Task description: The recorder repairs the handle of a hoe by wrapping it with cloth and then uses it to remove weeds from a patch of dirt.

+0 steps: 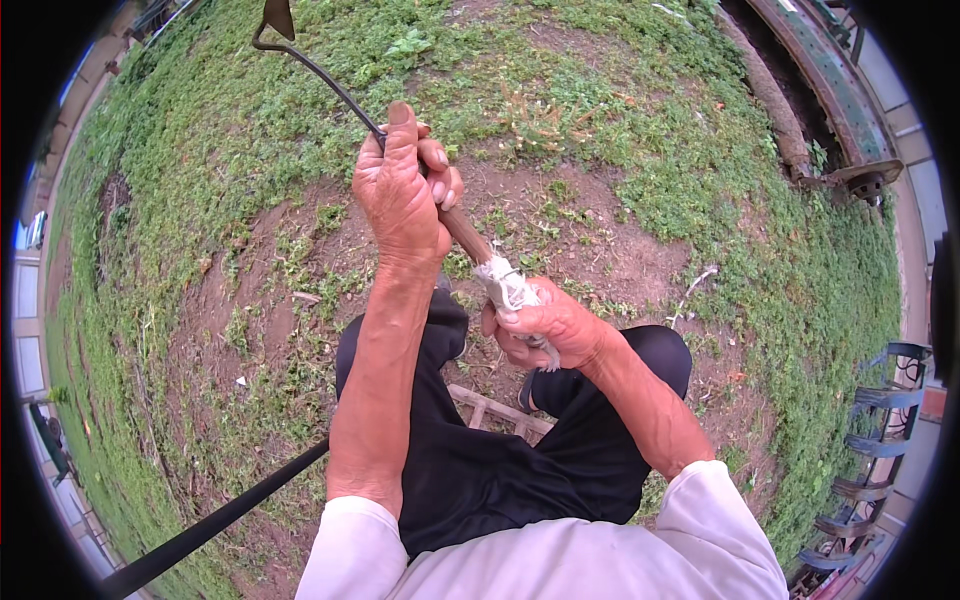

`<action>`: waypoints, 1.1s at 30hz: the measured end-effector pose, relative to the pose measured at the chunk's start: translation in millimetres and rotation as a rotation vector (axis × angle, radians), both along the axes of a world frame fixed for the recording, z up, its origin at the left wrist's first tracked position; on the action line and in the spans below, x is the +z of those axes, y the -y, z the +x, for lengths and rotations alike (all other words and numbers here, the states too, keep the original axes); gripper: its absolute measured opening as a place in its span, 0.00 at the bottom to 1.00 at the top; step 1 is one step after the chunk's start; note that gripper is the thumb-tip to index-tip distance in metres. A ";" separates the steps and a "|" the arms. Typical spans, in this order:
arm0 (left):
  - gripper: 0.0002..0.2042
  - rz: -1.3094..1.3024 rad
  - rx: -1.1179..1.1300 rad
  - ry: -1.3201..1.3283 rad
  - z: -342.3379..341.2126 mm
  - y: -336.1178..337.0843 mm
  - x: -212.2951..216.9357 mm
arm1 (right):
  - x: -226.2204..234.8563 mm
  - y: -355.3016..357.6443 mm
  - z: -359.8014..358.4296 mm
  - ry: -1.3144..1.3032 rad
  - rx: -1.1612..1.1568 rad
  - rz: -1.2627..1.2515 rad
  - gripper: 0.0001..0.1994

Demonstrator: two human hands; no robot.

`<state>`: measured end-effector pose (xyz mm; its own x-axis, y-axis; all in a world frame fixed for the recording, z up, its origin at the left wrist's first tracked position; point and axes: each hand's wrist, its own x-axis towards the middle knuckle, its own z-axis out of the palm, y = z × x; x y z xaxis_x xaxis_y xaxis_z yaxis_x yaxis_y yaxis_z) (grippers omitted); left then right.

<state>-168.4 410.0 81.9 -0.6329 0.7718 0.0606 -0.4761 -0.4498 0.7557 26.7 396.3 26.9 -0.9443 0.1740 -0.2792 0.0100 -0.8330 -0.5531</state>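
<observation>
Nearest, the person's white sleeves and dark trousers [480, 470] fill the lower middle, with a wooden stool [497, 410] showing between the knees. Just above, the right hand [548, 333] is clenched round the butt end of a hoe handle [464, 232], its fingers [520, 318] wrapped over a binding of white rag [505, 284]. Further up the brown handle, the left hand [402, 195] grips where wood meets metal, fingers curled tight, thumb laid along the shaft. Beyond those fingers the thin dark metal neck [320, 75] arches away to a small pointed blade [277, 17], held above the grass [620, 120] and bare soil [560, 230]. A dark pole [215, 520] lies at lower left.
</observation>
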 end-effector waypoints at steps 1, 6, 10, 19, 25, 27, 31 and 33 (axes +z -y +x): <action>0.14 -0.003 0.009 -0.009 0.8 -0.1 0.3 | 0.9 -0.4 -1.4 0.121 -0.049 0.184 0.14; 0.14 -0.065 0.180 -0.055 -2.8 -2.9 -7.8 | -0.4 8.7 -18.2 0.394 -0.546 1.516 0.21; 0.14 -0.098 0.154 0.001 -2.3 -3.5 -8.8 | -0.1 13.7 -23.7 0.481 -0.584 1.533 0.21; 0.15 -0.034 -0.145 0.081 9.4 -0.8 -2.3 | 0.6 6.8 -6.5 0.049 -0.208 0.217 0.15; 0.14 -0.093 -0.088 0.111 5.7 4.0 -7.9 | 11.2 1.0 -9.3 -0.075 0.003 -0.090 0.12; 0.14 -0.132 -0.011 0.055 7.5 3.5 -12.3 | 8.4 2.6 -18.3 0.170 -0.230 0.514 0.13; 0.15 -0.198 0.155 -0.092 17.4 0.2 -14.8 | 1.0 9.6 -26.3 0.456 -0.356 1.294 0.12; 0.15 -0.184 0.147 -0.088 18.5 0.4 -12.8 | 1.9 11.7 -30.2 0.443 -0.379 1.257 0.12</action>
<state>-149.9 409.5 69.1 -0.7375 0.6752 -0.0129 -0.3449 -0.3601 0.8668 -3.5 384.6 28.8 -0.6578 0.7532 -0.0067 0.2679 0.2255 -0.9367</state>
